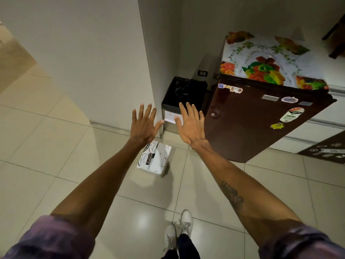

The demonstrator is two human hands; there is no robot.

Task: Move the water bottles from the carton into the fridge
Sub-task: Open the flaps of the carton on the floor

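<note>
Both arms reach forward at chest height, and neither hand holds anything. The left hand [144,124] and the right hand [190,124] are palm-down with their fingers spread wide, hanging in the air well above the pale tiled floor [56,146].

The small white cardboard carton with black cartoon print [155,159] sits on the floor below and between the hands, near the corner of the wall. Its top flaps look shut, so no water bottles can be seen; whether they are inside cannot be told from here.

The short dark brown fridge with stickers on its door [252,124] stands just to the right of the carton, its door closed and its top covered by a fruit-patterned cloth [261,68]. A black-lined waste bin [183,98] stands between the fridge and the wall.

By the look of things, the task has not started: the carton is unopened, the fridge is shut, and no bottle is out. Everything remains to be done: opening the carton, opening the fridge door, and carrying each bottle across.
</note>
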